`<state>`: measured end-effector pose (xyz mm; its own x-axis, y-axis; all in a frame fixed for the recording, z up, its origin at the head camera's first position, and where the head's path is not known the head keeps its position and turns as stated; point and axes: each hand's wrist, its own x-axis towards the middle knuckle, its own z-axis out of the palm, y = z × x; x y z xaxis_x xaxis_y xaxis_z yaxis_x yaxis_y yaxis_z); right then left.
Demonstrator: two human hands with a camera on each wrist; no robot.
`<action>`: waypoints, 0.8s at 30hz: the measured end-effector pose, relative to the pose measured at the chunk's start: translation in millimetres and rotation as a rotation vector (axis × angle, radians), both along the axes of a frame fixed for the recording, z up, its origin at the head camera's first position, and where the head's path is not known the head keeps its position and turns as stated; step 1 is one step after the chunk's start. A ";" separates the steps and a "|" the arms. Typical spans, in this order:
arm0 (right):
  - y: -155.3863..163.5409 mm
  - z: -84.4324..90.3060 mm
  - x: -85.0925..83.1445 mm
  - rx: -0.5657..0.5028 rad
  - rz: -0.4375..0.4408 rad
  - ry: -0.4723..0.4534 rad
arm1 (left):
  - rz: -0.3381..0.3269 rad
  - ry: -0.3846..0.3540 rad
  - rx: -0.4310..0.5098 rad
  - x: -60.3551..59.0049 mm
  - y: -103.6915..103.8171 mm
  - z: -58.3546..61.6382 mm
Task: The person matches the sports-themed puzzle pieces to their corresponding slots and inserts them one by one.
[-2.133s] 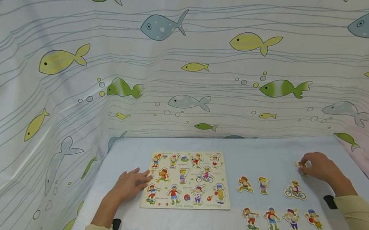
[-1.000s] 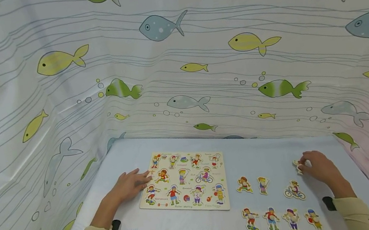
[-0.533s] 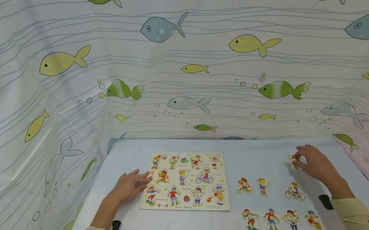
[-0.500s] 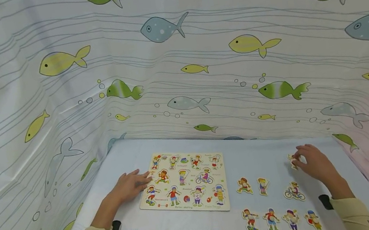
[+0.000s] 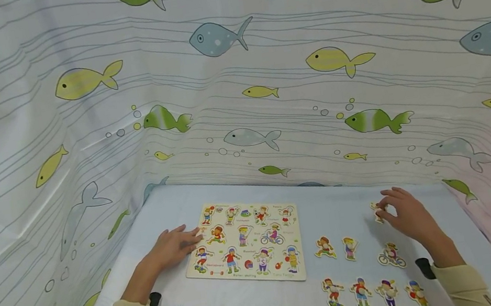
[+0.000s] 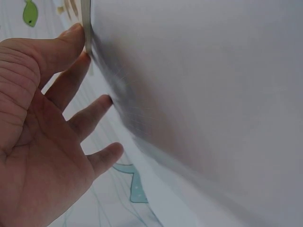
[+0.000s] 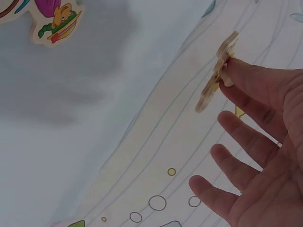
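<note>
The wooden puzzle board (image 5: 254,277), printed with sports figures, lies flat on the table. My left hand (image 5: 175,247) rests at its left edge, thumb and index fingertip against the rim and the other fingers spread, as the left wrist view (image 6: 52,123) shows. My right hand (image 5: 404,211) pinches a small figure-shaped puzzle piece (image 5: 377,211) between thumb and index finger. In the right wrist view the piece (image 7: 208,94) appears edge-on, held by a pale knob on it, above the table; the other fingers are loosely extended. The cyclist piece (image 5: 391,256) lies nearest below this hand.
A runner piece (image 5: 324,248) and a golfer piece (image 5: 350,248) lie right of the board. Below them, a row holds the skateboarder (image 5: 333,294), roller skater (image 5: 362,293), baseball player (image 5: 388,295) and another figure (image 5: 418,296). A fish-printed curtain (image 5: 239,111) surrounds the table.
My right hand has lifted the figure piece from the right side of the table and carried it left and farther back. The left hand and the board have stayed in place.
</note>
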<state>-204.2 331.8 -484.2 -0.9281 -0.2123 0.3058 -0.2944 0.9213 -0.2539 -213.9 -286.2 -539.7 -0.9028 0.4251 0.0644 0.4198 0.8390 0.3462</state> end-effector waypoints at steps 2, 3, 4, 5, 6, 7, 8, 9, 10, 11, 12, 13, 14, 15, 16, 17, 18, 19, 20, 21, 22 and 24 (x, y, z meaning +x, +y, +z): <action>-4.0 1.6 -1.1 0.003 0.020 0.014 | 0.002 0.001 -0.004 0.2 0.2 0.4; -5.9 2.2 -1.8 0.007 0.029 0.020 | 0.002 0.001 -0.005 0.1 0.3 0.5; -7.8 2.7 -2.6 0.010 0.039 0.025 | 0.001 0.001 -0.005 -0.1 0.3 0.5; -9.8 3.2 -3.4 0.015 0.047 0.027 | -0.001 0.003 -0.005 0.0 0.3 0.8; -12.0 3.5 -4.1 0.021 0.054 0.030 | -0.001 0.003 -0.004 0.0 0.4 0.9; -14.2 3.9 -4.8 0.027 0.059 0.030 | -0.003 0.002 -0.002 -0.1 0.5 0.8; -16.5 4.2 -5.4 0.031 0.063 0.031 | -0.005 0.002 -0.001 0.0 0.7 0.6; -18.9 4.8 -5.8 0.034 0.066 0.031 | -0.007 0.002 -0.001 0.1 0.8 0.4; -21.5 5.3 -6.4 0.034 0.069 0.029 | -0.009 0.002 -0.001 0.0 0.8 0.5; -24.3 6.0 -6.9 0.033 0.072 0.027 | -0.008 0.002 -0.002 0.2 0.8 0.6; -27.3 6.7 -7.4 0.036 0.077 0.026 | -0.009 0.001 -0.003 0.2 0.9 0.6; -30.1 7.4 -8.2 0.038 0.083 0.026 | -0.009 0.000 -0.003 0.3 0.9 0.6; -33.0 8.1 -8.8 0.040 0.093 0.028 | -0.011 0.004 -0.001 0.6 1.2 1.1; -35.7 8.7 -9.6 0.039 0.103 0.028 | -0.012 0.005 0.001 0.9 1.3 1.6; -38.4 9.3 -10.4 0.040 0.112 0.030 | -0.014 0.008 0.004 1.3 1.5 2.3; -41.3 10.0 -11.1 0.039 0.121 0.033 | -0.016 0.009 0.007 1.6 1.7 3.1; -44.1 10.6 -12.0 0.040 0.130 0.036 | -0.019 0.010 0.009 2.1 2.0 4.0; -46.7 10.9 -12.9 0.040 0.137 0.037 | -0.022 0.012 0.011 2.4 2.2 5.0; -49.6 11.7 -13.6 0.038 0.144 0.037 | -0.025 0.013 0.011 2.9 2.4 6.0; -52.3 11.8 -14.4 0.037 0.145 0.033 | -0.023 0.009 0.010 3.3 2.6 6.7; -55.3 11.9 -15.0 0.036 0.146 0.028 | -0.022 0.006 0.009 3.6 2.7 7.3; -61.3 11.8 -16.2 0.032 0.150 0.016 | -0.020 0.001 0.006 4.0 2.9 8.2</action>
